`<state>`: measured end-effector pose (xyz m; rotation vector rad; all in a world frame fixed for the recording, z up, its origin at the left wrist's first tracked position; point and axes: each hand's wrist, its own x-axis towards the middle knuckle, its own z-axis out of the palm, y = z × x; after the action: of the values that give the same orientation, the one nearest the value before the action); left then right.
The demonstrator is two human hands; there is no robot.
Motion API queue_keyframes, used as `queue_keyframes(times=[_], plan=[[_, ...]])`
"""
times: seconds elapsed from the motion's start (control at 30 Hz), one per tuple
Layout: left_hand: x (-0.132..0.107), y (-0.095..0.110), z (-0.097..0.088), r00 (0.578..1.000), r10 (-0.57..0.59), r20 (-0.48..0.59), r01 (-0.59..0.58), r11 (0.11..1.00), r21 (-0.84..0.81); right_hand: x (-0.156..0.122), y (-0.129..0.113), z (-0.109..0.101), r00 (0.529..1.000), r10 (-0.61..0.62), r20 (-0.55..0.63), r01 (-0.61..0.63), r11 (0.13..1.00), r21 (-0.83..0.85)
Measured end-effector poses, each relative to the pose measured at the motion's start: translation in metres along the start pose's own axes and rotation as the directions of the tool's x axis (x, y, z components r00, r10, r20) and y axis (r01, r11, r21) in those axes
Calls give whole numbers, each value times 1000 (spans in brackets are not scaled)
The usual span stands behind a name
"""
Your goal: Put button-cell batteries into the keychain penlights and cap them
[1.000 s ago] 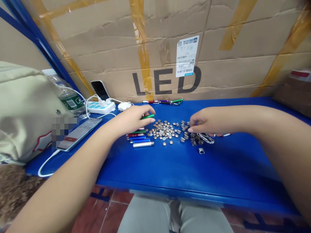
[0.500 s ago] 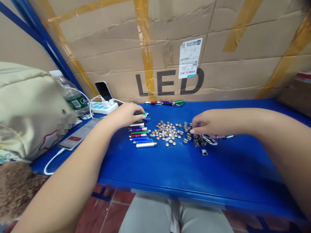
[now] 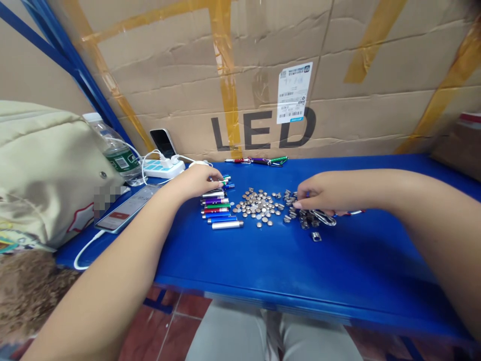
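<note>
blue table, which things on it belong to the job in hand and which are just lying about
Likely in the job: coloured tubes at the left hand; round metal discs between the hands; silvery metal pieces by the right hand.

Apparently just lying about: flat-lying phone; bottle; beige bag; power strip.

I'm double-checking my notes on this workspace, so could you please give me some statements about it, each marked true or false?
1. The left hand is at the row of tubes. True.
2. The right hand is at the bottle. False: it is by the metal parts.
3. The discs lie between the two hands. True.
4. The tube nearest the camera is red. False: it is the silver tube.
5. A carabiner lies close to the right hand. True.
</note>
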<state>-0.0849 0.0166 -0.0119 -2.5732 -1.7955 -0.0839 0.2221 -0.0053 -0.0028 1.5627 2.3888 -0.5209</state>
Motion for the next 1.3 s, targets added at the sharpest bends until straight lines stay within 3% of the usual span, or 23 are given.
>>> queue_keyframes(times=[0.37, 0.5, 0.7, 0.9, 1.03, 1.2, 1.23, 1.3], plan=[[5, -6, -2, 995, -8, -103, 8, 1000, -2, -1, 1, -1, 1000, -11, -2, 11, 1000, -10], [43, -5, -2, 995, -30, -95, 44, 987, 152, 0, 3, -3, 1000, 16, -9, -16, 999, 28], [117, 14, 12, 997, -12, -79, 28, 976, 215, 2, 8, -7, 994, 6, -109, -3, 999, 36], [144, 23, 27, 997, -41, -68, 53, 980, 194, 7, 15, -9, 965, -43, -258, 50, 999, 22], [130, 29, 12, 992, 9, -130, 5, 994, 107, 8, 16, -9, 938, -52, -343, 84, 993, 79], [67, 57, -10, 971, 100, -216, -115, 992, -56, 8, 6, -6, 794, -170, -584, 258, 964, 70], [51, 63, -12, 968, 142, -207, -188, 957, -221, 8, 3, -5, 766, -213, -607, 311, 948, 61], [20, 76, -13, 963, 138, -229, -227, 877, -424, 8, -4, -3, 722, -298, -624, 416, 908, 47]])
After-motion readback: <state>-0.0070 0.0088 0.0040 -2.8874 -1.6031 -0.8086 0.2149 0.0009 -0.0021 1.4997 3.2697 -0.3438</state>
